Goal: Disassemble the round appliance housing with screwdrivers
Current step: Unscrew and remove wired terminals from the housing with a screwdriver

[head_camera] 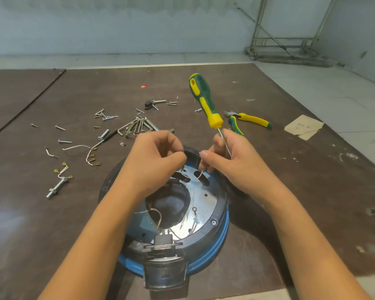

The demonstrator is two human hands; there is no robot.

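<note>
I have the round housing (217, 215) in the lower centre of the frame, lying on the dark brown surface (290, 191) with its open side up, its shiny metal plate and blue rim showing. Both hands are over its far edge. The left hand (154, 161) has its fingers curled in tight, and they seem to pinch a thin wire (200, 175) that loops up from the plate. The right hand (227, 161) grips the screwdriver (204, 98) by its metal shaft, the green and yellow handle pointing up and away toward the upper middle of the frame; its thumb and forefinger also meet at the same wire.

Just right of the screwdriver handle lie yellow-handled pliers (253, 120). A bunch of hex keys (139, 125) sits beyond the left hand, and loose screws (105, 115) are scattered across the left centre. A long bolt (57, 188) lies at the left, and a torn scrap of paper (303, 126) at the right edge of the surface.
</note>
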